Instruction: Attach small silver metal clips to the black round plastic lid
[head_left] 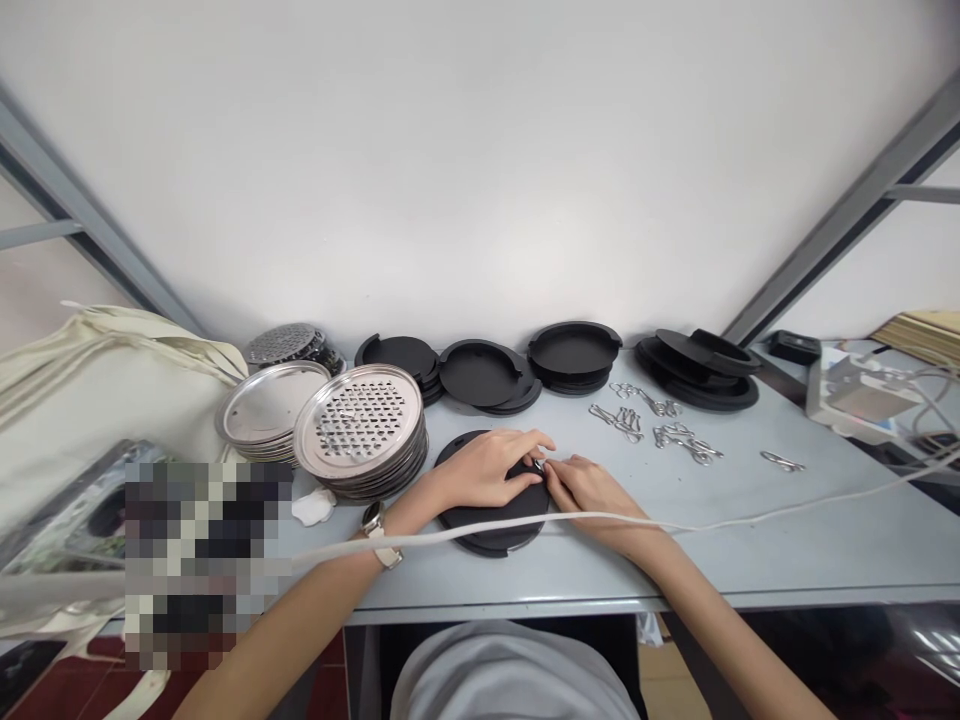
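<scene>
Black disc (521, 505) is lying on table (750, 545), front/ctr, just R of perforated metal plates stack (361, 425); L hand (487, 468) is resting palm-down over disc, grip unclear, can't tell if clenching; R hand (592, 492) is reaching its fingertips to small shiny metal bit (538, 466) near disc's R edge, can't tell if pinching; metal clips (682, 440) are lying loose to R; watch (373, 516) is sitting on L wrist, dial too small to read.
</scene>
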